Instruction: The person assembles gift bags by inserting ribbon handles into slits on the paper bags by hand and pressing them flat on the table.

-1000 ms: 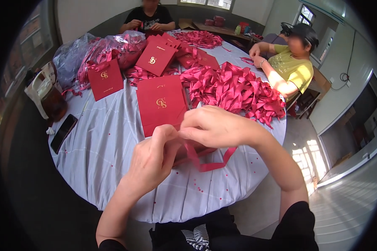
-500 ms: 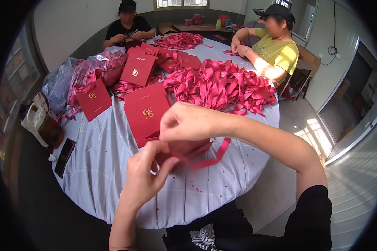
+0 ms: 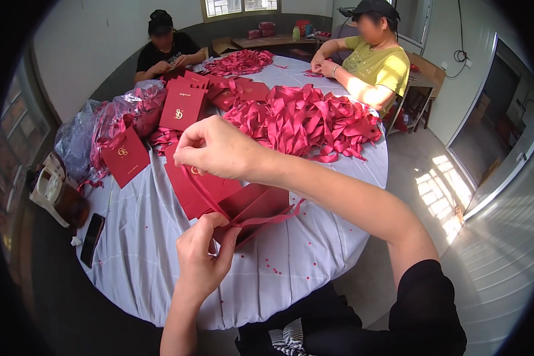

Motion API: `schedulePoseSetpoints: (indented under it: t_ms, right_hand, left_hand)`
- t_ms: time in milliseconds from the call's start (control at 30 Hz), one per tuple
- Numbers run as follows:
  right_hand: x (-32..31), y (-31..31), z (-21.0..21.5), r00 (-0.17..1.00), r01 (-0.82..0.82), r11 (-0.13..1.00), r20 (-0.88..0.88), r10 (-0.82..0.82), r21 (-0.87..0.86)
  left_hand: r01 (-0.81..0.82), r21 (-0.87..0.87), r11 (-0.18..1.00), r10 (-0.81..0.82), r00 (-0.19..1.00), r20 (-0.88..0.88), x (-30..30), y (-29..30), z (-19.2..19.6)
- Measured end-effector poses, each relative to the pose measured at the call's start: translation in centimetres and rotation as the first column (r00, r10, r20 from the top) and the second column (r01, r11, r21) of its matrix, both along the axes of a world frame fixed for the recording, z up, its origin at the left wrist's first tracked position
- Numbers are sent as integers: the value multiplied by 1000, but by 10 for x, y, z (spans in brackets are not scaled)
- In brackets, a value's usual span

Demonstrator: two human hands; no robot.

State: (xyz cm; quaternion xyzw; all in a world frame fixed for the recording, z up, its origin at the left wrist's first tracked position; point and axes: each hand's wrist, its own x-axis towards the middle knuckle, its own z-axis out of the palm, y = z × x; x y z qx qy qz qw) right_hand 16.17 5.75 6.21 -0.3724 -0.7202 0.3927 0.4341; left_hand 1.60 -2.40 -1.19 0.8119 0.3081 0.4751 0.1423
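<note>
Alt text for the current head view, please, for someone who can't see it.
The right hand holds up a red ribbon running down to the left hand, at an open red bag. Ribbon heaps and more bags lie on the round table; two people are beyond.

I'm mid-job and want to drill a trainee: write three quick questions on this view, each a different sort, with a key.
1. Multiple choice: what does the right hand pinch? (a) scissors (b) a red ribbon (c) a pen
2. True or false: the dark phone lies to the left of the left hand.
3. Fill in: the co-worker on the right wears a ____ top.

Key: 1 b; 2 true; 3 yellow.
</note>
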Motion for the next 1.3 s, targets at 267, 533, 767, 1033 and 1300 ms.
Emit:
schedulePoseSetpoints:
  t_ms: [267, 533, 767, 1033, 1300]
  right_hand:
    - [-7, 11, -9, 998, 44, 995, -55, -39, 93]
    - [-14, 17, -19, 994, 104, 957, -48, -94, 271]
    - [22, -30, -6, 957, 289, 827, -118, -265, 482]
    - [67, -102, -73, 775, 166, 775, 406, -485, 609]
    - [94, -121, -86, 917, 178, 914, 276, -289, 365]
  left_hand:
    - [-21, 10, 1000, 21, 1000, 1, 3, 0, 0]
    - [-27, 38, 999, 27, 1000, -7, 5, -1, -1]
    - [-51, 0, 999, 51, 999, 14, 3, 0, 0]
    - [-47, -7, 999, 47, 999, 18, 5, 3, 1]
    - [-78, 12, 997, 78, 997, -18, 6, 7, 2]
